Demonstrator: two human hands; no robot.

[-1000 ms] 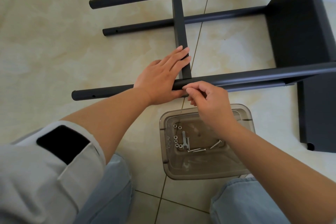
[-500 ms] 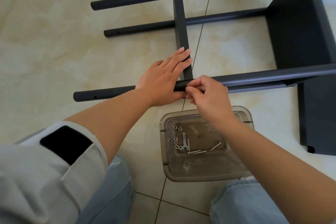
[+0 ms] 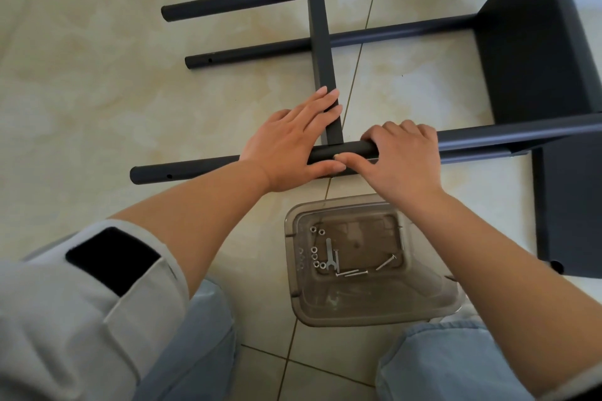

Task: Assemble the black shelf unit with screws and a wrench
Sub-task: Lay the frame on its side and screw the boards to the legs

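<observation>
Shelf unit: we see the black metal shelf unit (image 3: 534,42) lying on its side on the beige tiled floor (image 3: 97,75), its round legs pointing left.
Nearest leg: the black round tube leg (image 3: 182,170) runs left to right just beyond our tray, a flat black crossbar (image 3: 321,42) meeting it.
Left hand: our left hand (image 3: 290,146) lies with straight fingers over the crossbar end and the leg, thumb under the tube.
Right hand: our right hand (image 3: 402,158) curls over the same leg, thumb touching its near side.
Hardware: the clear smoky plastic tray (image 3: 423,303) near our knees holds silver screws (image 3: 351,273), nuts (image 3: 314,257) and a small flat silver wrench (image 3: 329,254).
</observation>
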